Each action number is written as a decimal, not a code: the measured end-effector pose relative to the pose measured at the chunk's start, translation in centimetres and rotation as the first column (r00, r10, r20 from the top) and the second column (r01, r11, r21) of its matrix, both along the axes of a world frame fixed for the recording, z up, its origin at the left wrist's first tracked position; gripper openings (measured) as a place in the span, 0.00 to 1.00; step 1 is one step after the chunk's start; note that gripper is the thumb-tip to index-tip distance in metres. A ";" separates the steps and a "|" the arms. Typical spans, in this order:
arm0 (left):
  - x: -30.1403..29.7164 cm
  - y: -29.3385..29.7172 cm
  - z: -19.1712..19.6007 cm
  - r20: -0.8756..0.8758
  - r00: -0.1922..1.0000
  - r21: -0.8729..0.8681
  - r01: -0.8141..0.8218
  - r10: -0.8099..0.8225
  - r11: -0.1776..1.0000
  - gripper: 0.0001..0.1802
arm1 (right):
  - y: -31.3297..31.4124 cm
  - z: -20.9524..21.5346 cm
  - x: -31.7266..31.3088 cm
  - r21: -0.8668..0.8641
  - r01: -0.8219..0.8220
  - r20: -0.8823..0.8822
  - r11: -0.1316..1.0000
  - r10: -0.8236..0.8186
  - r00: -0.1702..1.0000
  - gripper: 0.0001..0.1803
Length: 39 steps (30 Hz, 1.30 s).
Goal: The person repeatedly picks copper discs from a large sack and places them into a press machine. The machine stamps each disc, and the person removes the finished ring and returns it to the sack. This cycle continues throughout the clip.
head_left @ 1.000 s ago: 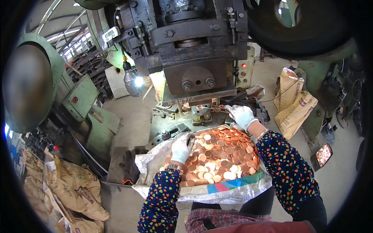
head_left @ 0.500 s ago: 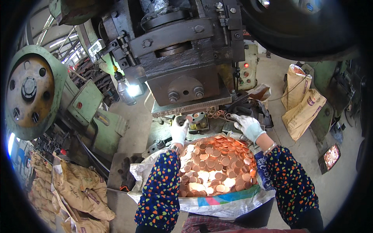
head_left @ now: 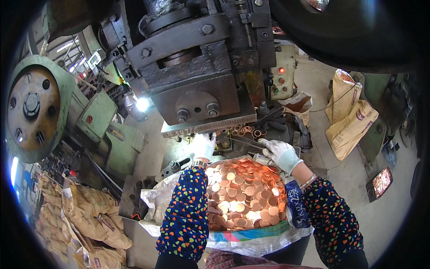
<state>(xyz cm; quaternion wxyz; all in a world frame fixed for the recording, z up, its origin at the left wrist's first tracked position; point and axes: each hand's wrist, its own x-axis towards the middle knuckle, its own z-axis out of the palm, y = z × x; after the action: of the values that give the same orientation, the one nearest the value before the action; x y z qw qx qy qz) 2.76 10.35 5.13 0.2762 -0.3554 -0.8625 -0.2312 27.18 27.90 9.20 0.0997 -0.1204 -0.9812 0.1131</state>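
Observation:
My left hand, in a white glove, reaches in under the lower plate of a dark press ram. Its fingers are closed together near the die, and whatever they hold is hidden. My right hand, also gloved, grips a thin dark metal rod-like tool that points left toward the die area. Between my forearms lies a heap of round copper discs in a white woven sack with coloured stripes. Several copper-coloured rings lie behind the tool.
A lit work lamp hangs left of the ram. Brown paper sacks pile up at lower left, and others stand at right. A green machine with a flywheel stands far left. A control box shows a red light.
My left hand has gone further under the ram plate. The tool in my right hand now extends left toward the die. The view has shifted, so the press appears further left.

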 end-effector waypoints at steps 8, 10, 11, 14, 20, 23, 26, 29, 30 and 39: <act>3.5 -3.3 1.0 0.080 0.995 0.039 0.054 -0.057 0.998 0.17 | -1.6 -1.4 -3.2 0.027 0.010 0.007 1.000 -0.010 1.000 0.21; 5.9 -6.3 0.6 0.427 0.861 0.039 0.289 -0.277 0.957 0.15 | -2.3 -1.7 -4.0 0.106 0.003 -0.071 0.994 0.005 0.997 0.20; 7.0 -7.5 0.3 0.498 0.821 -0.030 0.337 -0.279 0.941 0.16 | -2.7 -1.7 -4.4 0.129 -0.011 -0.108 0.992 0.025 0.994 0.20; 9.8 -10.8 -1.1 0.460 0.843 -0.261 0.429 -0.279 0.865 0.21 | -3.8 -1.4 -4.5 0.163 -0.048 -0.033 0.985 0.054 0.998 0.20; 10.3 -11.3 -3.7 0.382 0.838 -0.111 0.459 -0.389 0.881 0.18 | -8.5 -1.9 2.2 0.011 -0.183 -0.036 0.983 0.184 0.982 0.21; 10.4 -11.2 -4.2 0.396 0.852 -0.106 0.413 -0.343 0.904 0.17 | -9.8 -1.8 6.2 -0.169 -0.065 0.013 0.983 0.068 0.998 0.21; 10.7 -11.1 -4.3 0.358 0.866 -0.093 0.404 -0.349 0.910 0.17 | -8.6 -0.7 6.3 -0.383 0.051 0.032 0.922 -0.042 0.999 0.20; 10.7 -10.8 -4.5 0.317 0.865 -0.016 0.414 -0.388 0.910 0.15 | -6.6 -0.2 2.8 -0.386 0.062 -0.046 0.920 -0.087 0.995 0.20; 10.6 -10.7 -4.6 0.331 0.853 0.009 0.425 -0.404 0.905 0.15 | -6.0 -0.2 1.6 -0.278 0.046 -0.093 0.959 -0.074 0.993 0.20; 10.0 -10.4 -5.2 0.270 0.847 0.101 0.449 -0.458 0.888 0.10 | -6.1 -0.9 -3.8 0.166 0.091 -0.046 0.982 -0.084 0.995 0.19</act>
<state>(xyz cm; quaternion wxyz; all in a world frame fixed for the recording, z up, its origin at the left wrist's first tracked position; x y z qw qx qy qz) 12.80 -0.10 -0.11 0.0920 -0.5070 -0.7809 -0.3532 23.40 21.82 8.33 0.1332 -0.1523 -0.9789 0.0278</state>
